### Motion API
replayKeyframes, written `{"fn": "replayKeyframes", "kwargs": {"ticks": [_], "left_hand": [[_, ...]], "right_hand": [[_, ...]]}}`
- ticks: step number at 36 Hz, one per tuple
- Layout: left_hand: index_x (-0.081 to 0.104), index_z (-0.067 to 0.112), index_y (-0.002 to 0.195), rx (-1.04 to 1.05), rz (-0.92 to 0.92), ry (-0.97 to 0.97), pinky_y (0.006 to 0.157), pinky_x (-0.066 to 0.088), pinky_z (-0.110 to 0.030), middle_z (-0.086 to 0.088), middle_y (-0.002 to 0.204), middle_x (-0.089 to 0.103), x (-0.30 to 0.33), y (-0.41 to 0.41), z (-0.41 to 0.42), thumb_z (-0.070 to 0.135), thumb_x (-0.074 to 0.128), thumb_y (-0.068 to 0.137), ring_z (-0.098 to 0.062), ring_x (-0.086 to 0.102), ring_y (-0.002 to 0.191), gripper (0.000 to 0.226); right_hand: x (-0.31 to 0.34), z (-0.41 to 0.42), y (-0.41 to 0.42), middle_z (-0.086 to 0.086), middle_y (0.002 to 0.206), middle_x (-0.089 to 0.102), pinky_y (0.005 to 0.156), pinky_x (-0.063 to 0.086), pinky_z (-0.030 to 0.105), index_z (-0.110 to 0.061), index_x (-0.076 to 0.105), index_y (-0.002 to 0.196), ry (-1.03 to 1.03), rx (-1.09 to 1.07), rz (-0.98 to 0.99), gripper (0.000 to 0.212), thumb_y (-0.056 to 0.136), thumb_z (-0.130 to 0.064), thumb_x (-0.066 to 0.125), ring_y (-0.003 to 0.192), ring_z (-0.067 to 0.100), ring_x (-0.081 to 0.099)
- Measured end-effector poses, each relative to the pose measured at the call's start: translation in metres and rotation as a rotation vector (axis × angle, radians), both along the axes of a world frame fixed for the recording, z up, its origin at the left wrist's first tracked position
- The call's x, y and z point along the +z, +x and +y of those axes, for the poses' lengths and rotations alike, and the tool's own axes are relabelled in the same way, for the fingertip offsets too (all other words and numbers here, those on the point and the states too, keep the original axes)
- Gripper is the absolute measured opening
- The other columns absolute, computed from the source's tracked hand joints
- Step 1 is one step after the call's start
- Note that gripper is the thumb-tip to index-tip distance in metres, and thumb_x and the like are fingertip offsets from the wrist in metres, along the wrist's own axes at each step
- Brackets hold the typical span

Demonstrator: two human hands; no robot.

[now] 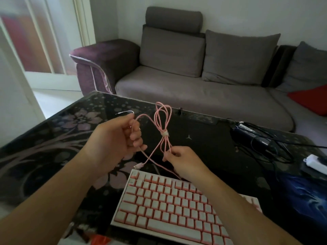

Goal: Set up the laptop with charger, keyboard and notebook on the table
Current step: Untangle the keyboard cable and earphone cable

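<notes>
A pink braided keyboard cable (161, 119), bundled by a white strap, hangs in the air between my hands. My left hand (118, 138) grips one strand of it, fingers curled. My right hand (180, 160) pinches the lower loops of the bundle. Its pink plug (138, 165) dangles just above the table. The white and pink keyboard (168, 204) lies on the table's near side. Behind the cable rests a closed black laptop (203, 144). To the laptop's right sits the black charger brick (247, 131) with its tangled black cord.
The dark glass table (53, 138) has a floral pattern. A blue mouse pad (300, 195) and a white object (316, 162) lie at the right. A thin white cable end (123, 113) lies near the far edge. A grey sofa (194, 82) stands behind.
</notes>
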State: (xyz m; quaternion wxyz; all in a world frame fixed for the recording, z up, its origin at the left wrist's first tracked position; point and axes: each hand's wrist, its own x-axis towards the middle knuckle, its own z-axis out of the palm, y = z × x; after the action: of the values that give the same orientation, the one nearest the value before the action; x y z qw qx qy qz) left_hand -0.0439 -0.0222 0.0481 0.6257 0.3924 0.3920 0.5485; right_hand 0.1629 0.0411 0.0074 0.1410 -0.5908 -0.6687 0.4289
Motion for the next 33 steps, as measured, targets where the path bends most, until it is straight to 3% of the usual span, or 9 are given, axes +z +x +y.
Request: {"fn": "replayKeyframes", "kwargs": {"ticks": [4,7,10,14,17,21,26,29,33], "left_hand": [[0.062,0.016,0.059,0.296,0.145,-0.164,0.058,0.054,-0.034,-0.004,0.057,0.052,-0.006,-0.023,0.009,0.034,0.065,0.096,-0.021,0.057,0.049,0.041],[0.067,0.006,0.073,0.472,0.438,-0.327,0.058,0.059,-0.038,-0.013,0.062,0.066,-0.019,-0.04,0.013,0.02,0.066,0.097,-0.029,0.07,0.058,0.027],[0.065,0.006,0.086,0.63,0.824,-0.32,0.077,0.061,-0.05,-0.013,0.082,0.069,-0.032,-0.056,0.013,0.023,0.064,0.091,-0.032,0.069,0.078,0.017],[0.052,0.02,0.14,0.764,1.23,0.025,0.115,0.041,-0.048,-0.007,0.147,0.044,-0.023,-0.065,0.018,0.033,0.071,0.086,-0.027,0.044,0.136,0.058],[0.053,0.029,0.137,0.444,1.509,0.242,0.114,0.041,-0.046,0.004,0.136,0.057,-0.015,-0.069,0.04,0.041,0.074,0.086,-0.02,0.053,0.127,0.056],[0.061,0.023,0.099,0.296,1.391,-0.024,0.071,0.061,-0.038,0.001,0.086,0.069,-0.027,-0.087,0.071,0.03,0.066,0.094,-0.016,0.069,0.073,0.01],[0.06,0.008,0.077,0.488,1.181,-0.174,0.062,0.058,-0.038,-0.014,0.075,0.067,-0.035,-0.112,0.089,0.014,0.059,0.092,-0.026,0.066,0.064,0.017],[0.069,-0.003,0.079,0.498,0.936,-0.228,0.057,0.058,-0.035,-0.019,0.073,0.074,-0.038,-0.119,0.098,0.008,0.059,0.09,-0.029,0.073,0.063,0.018],[0.074,-0.004,0.08,0.406,0.82,-0.275,0.068,0.061,-0.037,-0.017,0.07,0.074,-0.044,-0.129,0.107,0.013,0.065,0.089,-0.026,0.068,0.057,0.022]], "right_hand": [[0.005,0.007,-0.018,-0.003,0.1,0.069,0.069,0.057,0.027,-0.031,0.067,0.104,0.076,-0.078,0.095,0.015,0.108,-0.033,0.053,0.083,0.011,0.069],[0.014,0.014,-0.038,-0.006,0.104,0.069,0.073,0.065,0.032,-0.032,0.063,0.106,0.177,-0.135,0.198,0.014,0.109,-0.033,0.05,0.088,0.013,0.073],[0.026,0.02,-0.063,-0.006,0.103,0.071,0.073,0.068,0.042,-0.033,0.062,0.107,0.252,-0.085,0.268,0.016,0.11,-0.034,0.047,0.084,0.017,0.077],[0.038,0.027,-0.1,0.0,0.098,0.074,0.066,0.067,0.04,-0.031,0.061,0.098,0.312,0.053,0.299,0.02,0.111,-0.031,0.046,0.076,0.02,0.077],[0.047,0.034,-0.128,0.0,0.101,0.073,0.068,0.067,0.049,-0.029,0.063,0.097,0.349,0.188,0.296,0.021,0.111,-0.031,0.047,0.082,0.021,0.077],[0.05,0.052,-0.147,0.003,0.106,0.075,0.077,0.067,0.047,-0.023,0.07,0.105,0.206,0.238,0.353,0.014,0.108,-0.026,0.057,0.096,0.022,0.077],[0.029,0.086,-0.142,0.001,0.115,0.072,0.092,0.063,0.04,-0.022,0.066,0.121,0.202,0.192,0.105,0.025,0.099,-0.012,0.065,0.1,0.017,0.074],[0.011,0.103,-0.146,-0.001,0.112,0.068,0.083,0.06,0.036,-0.022,0.061,0.118,0.363,0.26,-0.305,0.022,0.097,-0.016,0.065,0.094,0.016,0.068],[-0.005,0.123,-0.166,0.007,0.108,0.067,0.076,0.057,0.038,-0.011,0.058,0.114,0.496,0.313,-0.537,0.025,0.097,-0.027,0.069,0.091,0.024,0.065]]}}
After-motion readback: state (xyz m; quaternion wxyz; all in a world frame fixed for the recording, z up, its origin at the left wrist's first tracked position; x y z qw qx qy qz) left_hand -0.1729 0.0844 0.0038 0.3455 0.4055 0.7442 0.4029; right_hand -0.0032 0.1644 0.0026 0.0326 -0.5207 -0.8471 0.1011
